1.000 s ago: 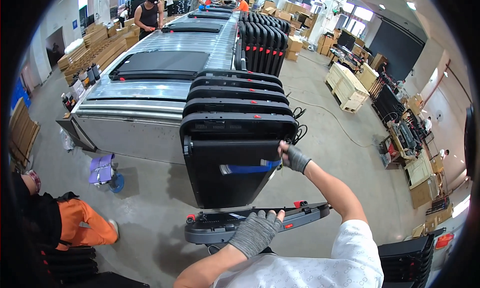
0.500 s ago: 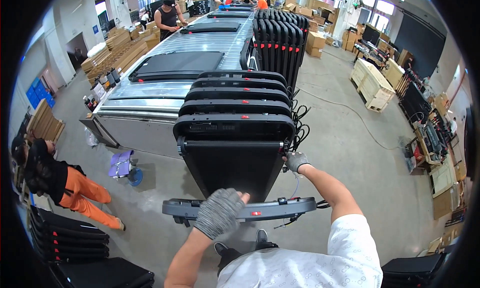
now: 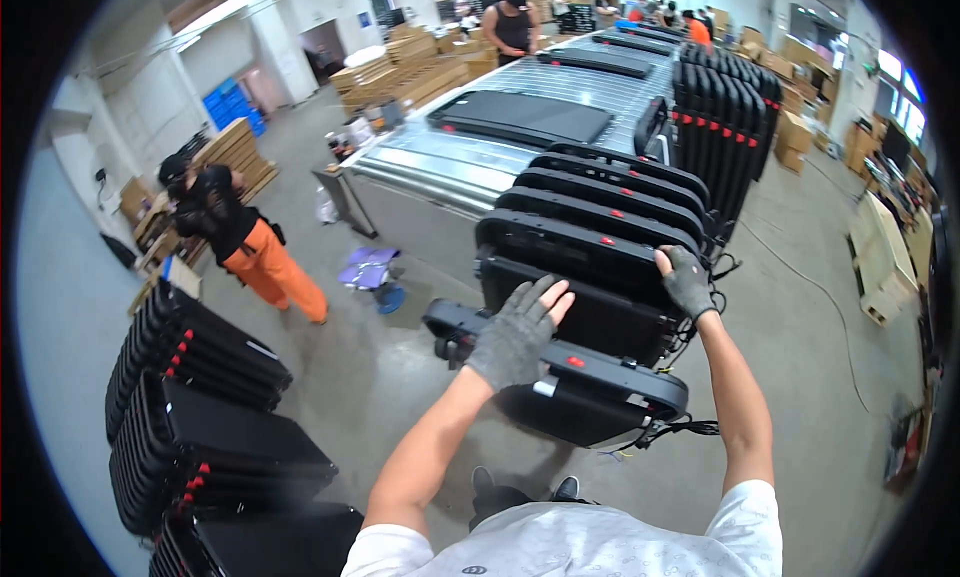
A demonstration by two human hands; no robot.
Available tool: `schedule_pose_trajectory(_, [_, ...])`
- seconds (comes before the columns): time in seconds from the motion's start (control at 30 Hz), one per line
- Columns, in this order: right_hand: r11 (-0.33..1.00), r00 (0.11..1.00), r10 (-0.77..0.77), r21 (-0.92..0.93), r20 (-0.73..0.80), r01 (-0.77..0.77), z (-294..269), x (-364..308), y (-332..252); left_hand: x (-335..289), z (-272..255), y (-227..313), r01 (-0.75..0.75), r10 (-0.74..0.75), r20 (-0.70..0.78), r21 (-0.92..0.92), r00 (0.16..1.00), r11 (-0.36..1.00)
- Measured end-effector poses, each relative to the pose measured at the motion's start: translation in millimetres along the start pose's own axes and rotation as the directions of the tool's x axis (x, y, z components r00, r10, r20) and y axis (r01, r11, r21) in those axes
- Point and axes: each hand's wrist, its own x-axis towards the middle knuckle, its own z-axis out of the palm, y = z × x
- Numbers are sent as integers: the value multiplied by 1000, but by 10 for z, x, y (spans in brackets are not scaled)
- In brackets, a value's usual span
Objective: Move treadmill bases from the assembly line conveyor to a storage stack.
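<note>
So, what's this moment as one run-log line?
left hand: at foremost black unit | right hand: at right end of black unit row | nearby: metal table; person in orange trousers

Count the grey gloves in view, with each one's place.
2: one glove on the left hand, over the front black unit; another glove on the right hand, by the right end of the black unit behind. More, farther off, may be hidden.

Person (image 3: 222, 209) in orange trousers (image 3: 270, 265), wooden crate (image 3: 882, 262)
</note>
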Motion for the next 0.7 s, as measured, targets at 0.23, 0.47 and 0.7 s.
schedule_pose_trajectory(0.23, [999,999,-47,19,13,47,-37,-469,-347,21,5,-81,32,-37,72,68,997,997])
schedule_pose_trajectory(0.47, [856,907,104,427,407,-290,-435,-895,-403,-37,-6,-16,39,-48,128,69,991,997])
schedule_pose_trajectory(0.7, [384,679,535,571,503,-726,439,-497,469,-206,-114,65,84,-93,221,51,971,995])
